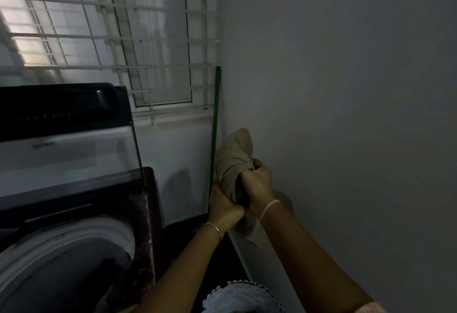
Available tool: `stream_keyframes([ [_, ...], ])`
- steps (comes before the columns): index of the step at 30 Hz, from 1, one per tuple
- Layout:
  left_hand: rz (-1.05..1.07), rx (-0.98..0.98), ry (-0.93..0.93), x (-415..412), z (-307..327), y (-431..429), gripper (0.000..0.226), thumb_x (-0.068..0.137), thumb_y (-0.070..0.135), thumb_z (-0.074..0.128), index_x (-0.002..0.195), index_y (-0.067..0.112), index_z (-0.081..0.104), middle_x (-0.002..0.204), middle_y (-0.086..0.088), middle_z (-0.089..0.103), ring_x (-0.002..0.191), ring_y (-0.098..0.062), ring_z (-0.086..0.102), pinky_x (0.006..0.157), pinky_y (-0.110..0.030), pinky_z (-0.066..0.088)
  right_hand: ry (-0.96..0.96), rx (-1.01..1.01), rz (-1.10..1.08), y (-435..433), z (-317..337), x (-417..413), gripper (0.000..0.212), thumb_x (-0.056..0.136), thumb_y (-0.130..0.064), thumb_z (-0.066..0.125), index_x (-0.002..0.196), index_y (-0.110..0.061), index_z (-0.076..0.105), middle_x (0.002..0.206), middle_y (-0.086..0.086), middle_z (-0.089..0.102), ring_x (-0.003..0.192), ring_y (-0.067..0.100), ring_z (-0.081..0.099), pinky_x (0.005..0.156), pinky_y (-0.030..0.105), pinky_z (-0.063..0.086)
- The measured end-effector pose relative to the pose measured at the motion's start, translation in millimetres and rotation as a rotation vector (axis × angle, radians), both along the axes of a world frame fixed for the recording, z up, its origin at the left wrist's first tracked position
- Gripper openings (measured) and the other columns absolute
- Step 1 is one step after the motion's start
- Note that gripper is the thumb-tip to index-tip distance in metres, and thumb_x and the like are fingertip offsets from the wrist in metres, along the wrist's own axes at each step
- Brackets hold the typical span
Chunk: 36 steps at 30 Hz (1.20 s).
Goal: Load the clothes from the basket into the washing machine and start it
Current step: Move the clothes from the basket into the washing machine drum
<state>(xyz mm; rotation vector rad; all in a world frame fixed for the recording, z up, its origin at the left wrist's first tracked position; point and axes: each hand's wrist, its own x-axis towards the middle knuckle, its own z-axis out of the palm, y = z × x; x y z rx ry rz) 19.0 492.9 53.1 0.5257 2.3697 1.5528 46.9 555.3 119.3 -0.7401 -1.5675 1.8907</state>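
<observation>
The person is holding a bunched beige cloth garment (235,157) in front of the body, a little right of centre in the view, close to the plain grey-white wall (346,115) at three o'clock. The left hand (223,210) is gripping the lower part of the bundle with its fingers curled tightly round the fabric. The right hand (257,184), just above and touching the left, is clutching the cloth too, fingers folded into it. A loose end of the garment is poking up toward twelve o'clock of the hands, and another is hanging below them.

The white top-loading washing machine (61,251) is standing at eight o'clock, its round drum mouth exposed and its dark-framed glass lid (66,152) raised upright behind it. A thin green pole (215,120) is leaning in the corner at twelve o'clock of the hands, beneath the white-barred window grille (111,36). A white scallop-edged fabric (242,298) is showing at six o'clock; whether it belongs to the basket cannot be told, and no basket is plainly in view.

The step in hand appears to be the loading itself: one garment is gathered up and is well apart from the drum. The next move is likely calling for a swing of both hands toward eight o'clock, over the machine's rim, and a release with all trailing ends inside the drum.
</observation>
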Motion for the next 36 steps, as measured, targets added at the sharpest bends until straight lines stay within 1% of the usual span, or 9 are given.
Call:
stream_keyframes([
  [5,0.154,0.239,-0.104,5,1,-3,0.043,0.075,0.005,0.065,0.116,0.014,0.061,0.111,-0.004,0.066,0.101,-0.020,0.063,0.082,-0.027,0.051,-0.055,0.041,0.217,-1,7,-1,0.032,0.081,-0.004,0.065,0.113,-0.005,0.065,0.105,0.011,0.070,0.095,0.024,0.068,0.089,0.037,0.056],
  [11,0.235,0.659,-0.318,6,9,-5,0.036,0.084,0.019,0.068,0.119,0.022,0.064,0.114,0.003,0.068,0.102,-0.014,0.065,0.089,-0.034,0.055,0.150,-0.115,0.318,-8,4,8,0.023,0.093,-0.021,0.056,0.112,-0.014,0.068,0.113,0.007,0.069,0.106,0.019,0.065,0.099,0.036,0.050],
  [14,0.264,0.754,-0.360,6,12,-2,0.037,0.086,0.018,0.067,0.123,0.020,0.062,0.118,0.002,0.067,0.105,-0.014,0.064,0.091,-0.034,0.054,0.116,0.291,0.162,-13,-13,8,0.036,0.094,-0.039,0.046,0.118,-0.022,0.065,0.124,-0.001,0.064,0.119,0.016,0.057,0.109,0.041,0.040],
  [16,0.269,0.823,-0.380,9,14,-2,0.036,0.086,0.016,0.066,0.122,0.017,0.063,0.118,0.001,0.067,0.106,-0.014,0.064,0.087,-0.029,0.055,-0.114,0.647,0.066,-13,-21,10,0.039,0.099,-0.039,0.038,0.131,-0.025,0.056,0.140,-0.003,0.051,0.134,0.015,0.040,0.117,0.039,0.024],
  [18,0.273,0.861,-0.415,10,20,-3,0.031,0.084,0.014,0.066,0.115,0.015,0.067,0.111,0.001,0.071,0.101,-0.017,0.066,0.079,-0.027,0.057,-0.327,0.741,0.010,-9,-26,15,0.042,0.102,-0.038,0.029,0.141,-0.030,0.043,0.153,-0.006,0.033,0.143,0.015,0.021,0.120,0.041,0.008],
  [22,0.186,0.915,-0.556,5,33,-12,0.021,0.083,0.017,0.065,0.102,0.015,0.072,0.099,-0.002,0.074,0.091,-0.021,0.068,0.071,-0.030,0.055,-0.432,0.491,-0.002,10,-34,18,0.051,0.096,-0.056,0.026,0.145,-0.041,0.030,0.159,-0.002,0.020,0.147,0.020,0.012,0.118,0.051,0.005],
  [25,0.105,0.974,-0.648,2,38,-15,0.029,0.086,0.025,0.061,0.109,0.011,0.069,0.107,-0.009,0.073,0.100,-0.028,0.066,0.083,-0.037,0.054,-0.301,0.109,0.135,36,-62,5,0.072,0.071,-0.086,0.043,0.135,-0.053,0.038,0.152,-0.003,0.035,0.139,0.024,0.035,0.113,0.055,0.026],
  [30,-0.014,1.132,-0.737,4,40,-21,0.049,0.091,0.045,0.050,0.126,0.011,0.060,0.121,-0.012,0.067,0.115,-0.031,0.060,0.096,-0.043,0.048,0.122,-0.365,0.396,21,-29,23,0.066,0.082,-0.063,0.060,0.135,-0.023,0.053,0.132,0.011,0.060,0.122,0.030,0.057,0.104,0.049,0.043],
  [36,-0.124,1.217,-0.875,11,31,-25,0.068,0.087,0.063,0.041,0.131,0.013,0.055,0.130,-0.015,0.060,0.117,-0.032,0.059,0.100,-0.048,0.046,0.087,-0.519,0.450,29,-24,33,0.078,0.074,-0.069,0.062,0.132,-0.017,0.056,0.128,0.014,0.062,0.121,0.030,0.058,0.107,0.048,0.041],
])
